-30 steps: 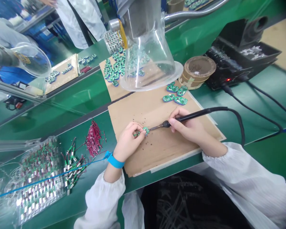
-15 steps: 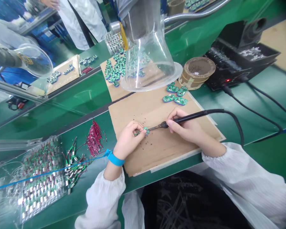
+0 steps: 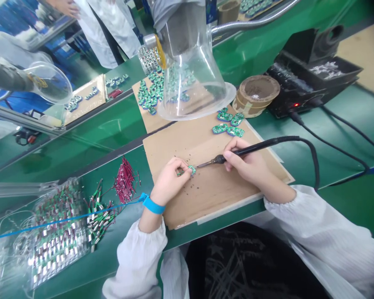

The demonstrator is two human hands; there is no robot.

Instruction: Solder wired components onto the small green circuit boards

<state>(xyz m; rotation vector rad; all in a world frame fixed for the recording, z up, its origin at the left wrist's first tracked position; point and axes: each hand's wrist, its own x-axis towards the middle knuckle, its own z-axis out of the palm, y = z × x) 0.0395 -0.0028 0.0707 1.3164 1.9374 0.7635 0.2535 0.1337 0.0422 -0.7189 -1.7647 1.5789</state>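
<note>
Your green counter [image 3: 286, 128] carries a flat tan mat [image 3: 230, 195] beneath your hands, with a person [image 3: 106, 33] in a white coat beyond, to the left. Your left hand [image 3: 171, 178] is pinched on a small green circuit board [image 3: 192, 170] over the mat; your right hand [image 3: 249, 166] closes pen-like around a slim black soldering iron [image 3: 252, 148], its metal tip at the board, though I cannot tell whether they touch. A flared, clear plastic hood [image 3: 196, 91] hangs beyond both hands; thin red wires [image 3: 124, 182] heap left of your left hand. The mat's near edge runs between your forearms, smooth tan surface stretching from it to your hands.
</note>
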